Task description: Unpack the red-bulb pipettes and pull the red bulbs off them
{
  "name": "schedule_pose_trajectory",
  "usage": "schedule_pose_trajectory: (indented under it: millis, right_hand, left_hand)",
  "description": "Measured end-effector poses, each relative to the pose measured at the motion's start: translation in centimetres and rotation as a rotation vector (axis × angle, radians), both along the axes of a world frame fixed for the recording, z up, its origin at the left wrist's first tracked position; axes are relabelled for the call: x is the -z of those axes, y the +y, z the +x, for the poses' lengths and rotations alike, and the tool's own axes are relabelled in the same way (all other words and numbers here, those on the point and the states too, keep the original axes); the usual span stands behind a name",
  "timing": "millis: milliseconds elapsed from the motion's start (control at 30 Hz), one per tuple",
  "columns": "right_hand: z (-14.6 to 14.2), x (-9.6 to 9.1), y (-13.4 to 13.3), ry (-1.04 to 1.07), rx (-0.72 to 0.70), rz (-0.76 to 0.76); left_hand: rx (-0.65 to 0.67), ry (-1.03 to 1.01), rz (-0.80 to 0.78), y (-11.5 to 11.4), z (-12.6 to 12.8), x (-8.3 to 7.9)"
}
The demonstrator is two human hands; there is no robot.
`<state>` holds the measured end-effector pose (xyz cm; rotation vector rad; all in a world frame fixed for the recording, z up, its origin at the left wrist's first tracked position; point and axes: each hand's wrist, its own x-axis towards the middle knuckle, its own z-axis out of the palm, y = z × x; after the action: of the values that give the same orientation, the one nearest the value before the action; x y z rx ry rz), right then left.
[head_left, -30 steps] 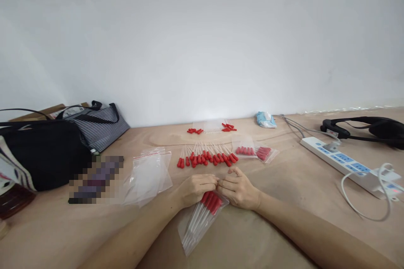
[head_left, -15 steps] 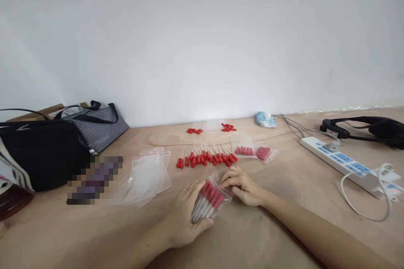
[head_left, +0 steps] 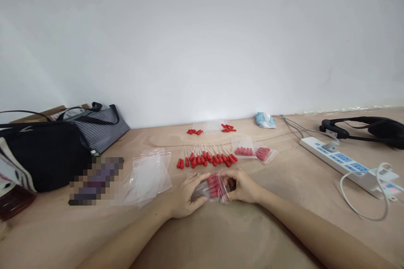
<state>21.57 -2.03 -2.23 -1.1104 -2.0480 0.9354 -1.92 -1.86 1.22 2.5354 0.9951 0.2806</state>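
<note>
Between my two hands, low over the table, is a clear zip bag (head_left: 217, 187) of droppers with red rubber bulbs. My left hand (head_left: 187, 197) grips its left end, thumb in front and fingers behind. At the bag's right end, my right hand (head_left: 241, 185) has its thumb and fingers closed on the red-lined edge. Just beyond lies a row of loose red-bulbed droppers (head_left: 206, 157). Two bags of droppers (head_left: 249, 151) rest to the right of that row. A stack of flat zip bags (head_left: 148, 176) lies left of my left hand.
Farther back are another bag and more red bulbs (head_left: 229, 127) near the wall. A blue and white packet (head_left: 265, 120), a white power strip (head_left: 341, 162) with cables and a black headset (head_left: 362, 130) stand right. Black (head_left: 47, 155) and striped (head_left: 96, 128) bags sit left, beside a blurred dark object (head_left: 97, 183).
Both hands have come closer together, and the left has moved slightly away from me. The bag has turned, so its red-lined edge now faces right, in my right hand's fingers.
</note>
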Motion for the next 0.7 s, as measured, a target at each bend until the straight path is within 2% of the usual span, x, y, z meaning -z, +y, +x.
schedule_pose_trajectory:
  millis: [100,267,500,700]
  right_hand:
    - [-0.57,-0.53,-0.49,-0.055,0.033,0.144]
    - [-0.85,-0.77,-0.81,-0.181,0.095,0.173]
    - [-0.38,-0.83,-0.39,-0.276,0.025,0.267]
    - [-0.42,-0.73,-0.60,-0.232,-0.044,0.323]
  left_hand:
    - [0.019,-0.005,0.039,-0.25,0.20,-0.05]
    - [0.117,-0.003,0.060,-0.30,0.40,-0.44]
    - [0.138,0.004,0.057,-0.43,0.47,-0.60]
    - [0.127,0.006,0.066,-0.48,0.56,-0.64]
